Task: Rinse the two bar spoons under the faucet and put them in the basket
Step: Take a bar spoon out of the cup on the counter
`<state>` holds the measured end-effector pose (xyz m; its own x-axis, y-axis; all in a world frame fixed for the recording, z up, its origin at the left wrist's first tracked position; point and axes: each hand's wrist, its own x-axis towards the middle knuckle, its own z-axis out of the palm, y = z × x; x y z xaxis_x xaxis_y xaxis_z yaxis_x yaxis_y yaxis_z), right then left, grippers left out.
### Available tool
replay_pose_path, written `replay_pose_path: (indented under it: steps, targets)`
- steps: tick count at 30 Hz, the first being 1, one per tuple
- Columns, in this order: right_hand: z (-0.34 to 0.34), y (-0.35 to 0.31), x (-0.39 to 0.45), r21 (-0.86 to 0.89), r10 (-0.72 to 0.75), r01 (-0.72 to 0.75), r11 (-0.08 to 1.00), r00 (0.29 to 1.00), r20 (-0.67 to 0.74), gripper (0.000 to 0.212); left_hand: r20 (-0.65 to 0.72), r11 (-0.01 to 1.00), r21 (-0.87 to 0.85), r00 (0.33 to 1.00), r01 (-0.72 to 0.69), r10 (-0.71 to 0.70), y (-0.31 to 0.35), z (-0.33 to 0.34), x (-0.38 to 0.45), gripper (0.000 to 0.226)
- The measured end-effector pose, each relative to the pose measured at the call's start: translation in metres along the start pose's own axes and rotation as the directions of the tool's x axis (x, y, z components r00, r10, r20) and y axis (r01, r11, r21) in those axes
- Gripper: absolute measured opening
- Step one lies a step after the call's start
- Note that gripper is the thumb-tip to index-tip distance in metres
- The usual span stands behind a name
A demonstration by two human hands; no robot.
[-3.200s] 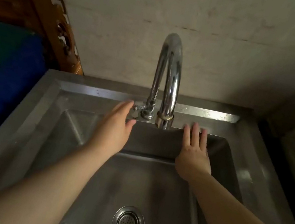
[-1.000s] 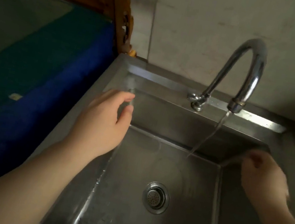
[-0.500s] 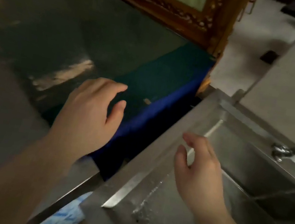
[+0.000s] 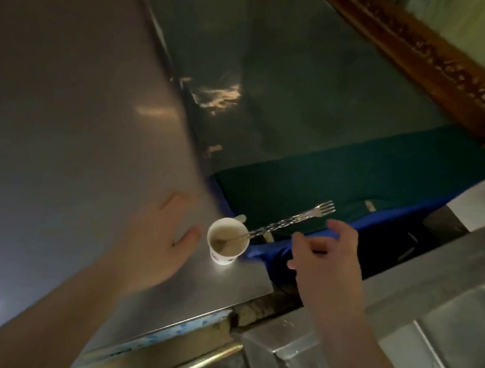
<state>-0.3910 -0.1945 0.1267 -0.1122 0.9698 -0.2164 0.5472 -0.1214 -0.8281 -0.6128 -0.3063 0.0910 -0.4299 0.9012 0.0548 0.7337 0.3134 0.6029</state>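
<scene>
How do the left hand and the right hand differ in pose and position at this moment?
The left hand is spread flat, palm down, over the steel counter; the right hand is curled, thumb and fingers bent as if to pinch. The left hand is beside the paper cup; the right hand is near the twisted handle of the bar spoon standing in it. Both hold nothing.

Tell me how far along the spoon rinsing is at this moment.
Nothing looks finished. A twisted-handle bar spoon with a forked end stands unrinsed in a small paper cup on the steel counter. In hand: nothing; the right hand hovers open beside the handle, the left hand near the cup. Left: pick-up, rinsing and basket placement. A second spoon and the basket are not visible.
</scene>
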Motion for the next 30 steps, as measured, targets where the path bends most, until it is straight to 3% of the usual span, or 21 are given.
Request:
replay_pose_path:
  steps: [3,6,9,20,24,30]
  targets:
    - [0.014,-0.005,0.007,0.079,0.063,-0.061,0.995,0.998,-0.021,0.060,0.093,0.990,-0.074,0.990,0.117,-0.110,-0.013,0.029,-0.004,0.063]
    - [0.027,-0.007,0.017,0.091,0.143,-0.139,0.986,0.989,-0.042,0.041,0.190,0.967,-0.181,0.971,0.178,-0.143,-0.012,0.052,-0.001,0.084]
    - [0.037,-0.007,0.029,0.099,0.107,-0.099,0.990,0.991,-0.082,0.025,0.184,0.967,-0.222,0.980,0.121,-0.081,-0.004,0.065,0.005,0.077]
    - [0.028,-0.003,0.020,-0.042,-0.052,0.051,0.998,0.998,-0.032,0.019,0.137,0.969,-0.243,0.990,0.053,-0.020,-0.012,0.075,0.011,0.069]
    - [0.027,-0.001,0.015,0.016,0.045,-0.045,0.999,0.999,0.030,0.022,0.149,0.965,-0.255,0.989,0.055,-0.017,-0.011,0.075,0.009,0.070]
    - [0.009,0.000,0.007,0.219,0.112,-0.101,0.970,0.993,-0.042,0.021,0.155,0.971,-0.234,0.988,0.051,-0.015,-0.006,0.070,0.010,0.069]
